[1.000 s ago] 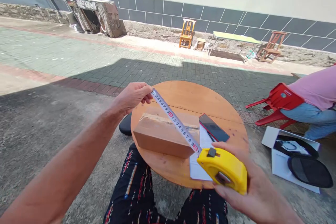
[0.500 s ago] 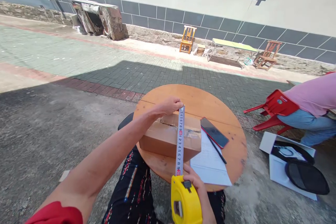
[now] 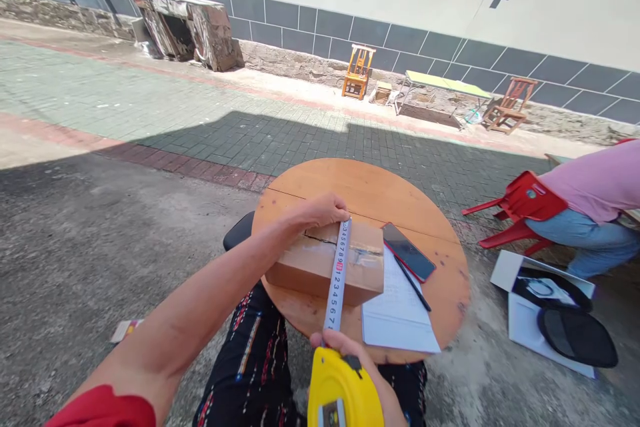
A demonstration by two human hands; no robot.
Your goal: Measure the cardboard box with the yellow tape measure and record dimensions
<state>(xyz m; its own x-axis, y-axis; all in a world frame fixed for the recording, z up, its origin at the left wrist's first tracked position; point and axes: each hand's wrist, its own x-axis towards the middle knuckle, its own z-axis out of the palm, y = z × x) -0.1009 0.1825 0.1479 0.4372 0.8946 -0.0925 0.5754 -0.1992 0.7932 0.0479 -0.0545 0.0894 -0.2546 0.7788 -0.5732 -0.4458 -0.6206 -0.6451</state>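
A taped brown cardboard box (image 3: 320, 277) rests on the round wooden table (image 3: 295, 190). Across its top runs the pulled-out blade of a yellow tape measure (image 3: 343, 383), numbers facing up. My left hand (image 3: 327, 209) pinches the blade's end at the box's far edge. Nearer to me, my right hand (image 3: 365, 373) grips the yellow case, its thumb by the blade's mouth in front of the box. Right of the box lies a white sheet of paper (image 3: 395, 323) with writing, a black pen (image 3: 413, 285) and a red-edged phone (image 3: 410, 252).
A person in a pink top (image 3: 600, 177) sits on a red plastic chair (image 3: 530, 203) at the right. An open white box (image 3: 523, 327) with a black case lies on the ground there. Wooden chairs and a yellow-green table (image 3: 445, 83) stand by the far wall.
My left hand and the blade's end have come down onto the box's far edge. The case has shifted left and nearer to me, so the blade slants more and shows less length.
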